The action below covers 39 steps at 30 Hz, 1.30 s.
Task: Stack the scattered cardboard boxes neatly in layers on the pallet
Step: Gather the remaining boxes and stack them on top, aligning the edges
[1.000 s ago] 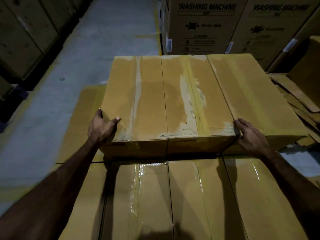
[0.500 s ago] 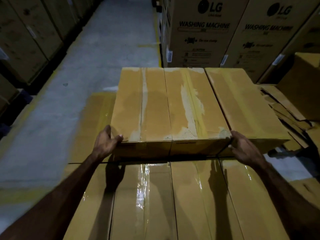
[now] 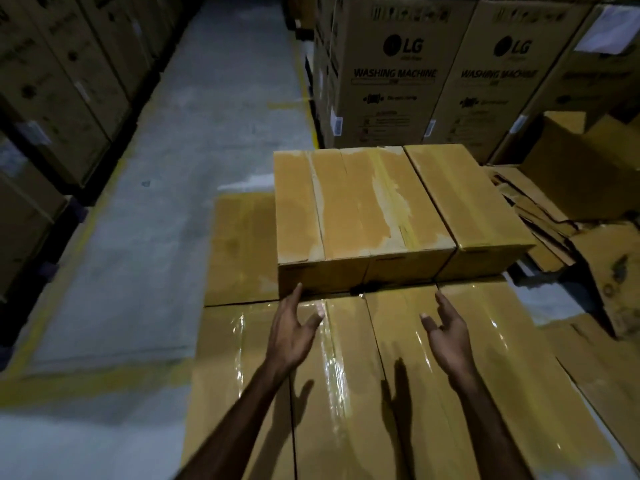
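Left hand: fingers straight and spread, tips at the near bottom edge of the upper box, holding nothing. Upper box sits on the lower layer of boxes. Right hand: fingers loose, clear of the box.
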{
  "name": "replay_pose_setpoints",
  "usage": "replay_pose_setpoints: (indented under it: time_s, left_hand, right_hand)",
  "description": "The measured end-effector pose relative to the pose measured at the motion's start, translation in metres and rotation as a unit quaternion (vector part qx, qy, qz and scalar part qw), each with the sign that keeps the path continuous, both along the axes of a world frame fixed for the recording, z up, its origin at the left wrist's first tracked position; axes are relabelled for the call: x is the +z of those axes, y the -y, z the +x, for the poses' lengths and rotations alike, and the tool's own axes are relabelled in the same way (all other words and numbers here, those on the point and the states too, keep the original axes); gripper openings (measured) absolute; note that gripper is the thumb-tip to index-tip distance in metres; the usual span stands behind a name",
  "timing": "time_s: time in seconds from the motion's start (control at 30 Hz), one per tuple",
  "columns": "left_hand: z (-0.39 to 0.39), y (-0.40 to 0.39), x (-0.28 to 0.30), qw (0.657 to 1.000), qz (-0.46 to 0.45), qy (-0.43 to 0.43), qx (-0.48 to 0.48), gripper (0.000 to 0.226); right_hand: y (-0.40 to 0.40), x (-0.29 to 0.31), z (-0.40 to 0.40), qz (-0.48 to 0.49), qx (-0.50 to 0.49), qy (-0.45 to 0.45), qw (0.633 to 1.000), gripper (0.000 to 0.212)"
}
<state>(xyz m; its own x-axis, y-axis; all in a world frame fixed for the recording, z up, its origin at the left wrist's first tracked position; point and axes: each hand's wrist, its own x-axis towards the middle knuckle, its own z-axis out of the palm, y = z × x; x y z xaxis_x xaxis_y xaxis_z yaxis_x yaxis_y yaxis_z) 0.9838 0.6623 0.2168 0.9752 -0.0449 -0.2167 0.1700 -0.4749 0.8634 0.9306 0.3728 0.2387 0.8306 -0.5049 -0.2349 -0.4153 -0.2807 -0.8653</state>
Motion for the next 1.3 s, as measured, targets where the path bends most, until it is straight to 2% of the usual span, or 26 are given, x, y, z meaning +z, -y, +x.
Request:
replay_pose_setpoints:
  time_s: [0.27,0.47,0.57,0.77,0.93,1.17,1.3]
  left_hand:
    - [-0.115,-0.034,0.029,0.996,-0.064,0.003,0.056,0.066]
    - [-0.209,-0.045,0.064,0.972,-0.100,0.045,0.209,0.057]
    - [-0.276,-0.050,0.082,0.939,-0.119,0.065,0.316,0.053]
    - [-0.397,-0.065,0.110,0.890,-0.094,0.080,0.439,0.049]
    - [-0.477,-0.067,0.131,0.851,-0.083,0.105,0.508,0.052]
    - [-0.641,-0.063,0.111,0.774,-0.090,0.103,0.618,0.056]
    - [-0.747,-0.056,0.096,0.727,-0.095,0.096,0.674,0.057]
  right_hand:
    - [-0.072,0.043,-0.090,0.073,0.002,0.035,0.997,0.055]
    - [-0.103,0.052,-0.116,0.082,0.182,0.052,0.978,0.052]
    - [-0.128,0.056,-0.135,0.115,0.283,0.034,0.951,0.050]
    - [-0.180,0.082,-0.205,0.178,0.406,0.027,0.896,0.049]
    - [-0.210,0.107,-0.267,0.188,0.494,0.042,0.848,0.047]
    - [-0.249,0.107,-0.374,0.175,0.638,0.035,0.749,0.049]
    - [-0.273,0.089,-0.453,0.157,0.674,0.013,0.722,0.048]
